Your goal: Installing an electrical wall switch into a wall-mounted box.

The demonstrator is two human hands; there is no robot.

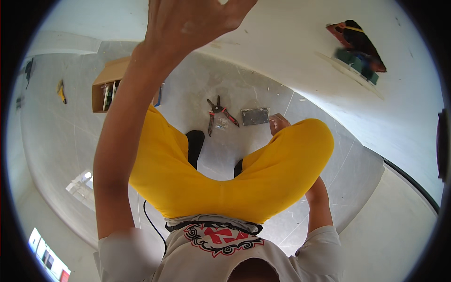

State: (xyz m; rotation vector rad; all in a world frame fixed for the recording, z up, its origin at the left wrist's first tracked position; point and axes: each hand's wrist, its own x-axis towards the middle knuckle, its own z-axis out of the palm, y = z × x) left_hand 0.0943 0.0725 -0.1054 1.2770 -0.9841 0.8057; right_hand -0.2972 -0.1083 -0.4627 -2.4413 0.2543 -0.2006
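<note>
My left hand [190, 23] is raised in front of the white wall at the top of the view. Its thumb stretches out to the side, while the other fingers are cut off by the picture's edge. Low beside my right knee, my right hand [279, 124] has its fingers curled at the end of a dark grey rectangular box [255, 116] on the floor. Whether the fingers grip the box or something small is unclear. Red-and-black wire strippers [217, 113] lie with handles spread, left of the box, near a small clear plastic piece [221, 123].
At the upper right, a white switch or socket plate with a green back [356, 65] hangs by a dark wall cutout [361, 40]. An open cardboard box [98, 96] holds white-and-green parts at the left. Farther left lies a yellow-and-black tool [61, 91]. A black cord [152, 223] runs beside my waist.
</note>
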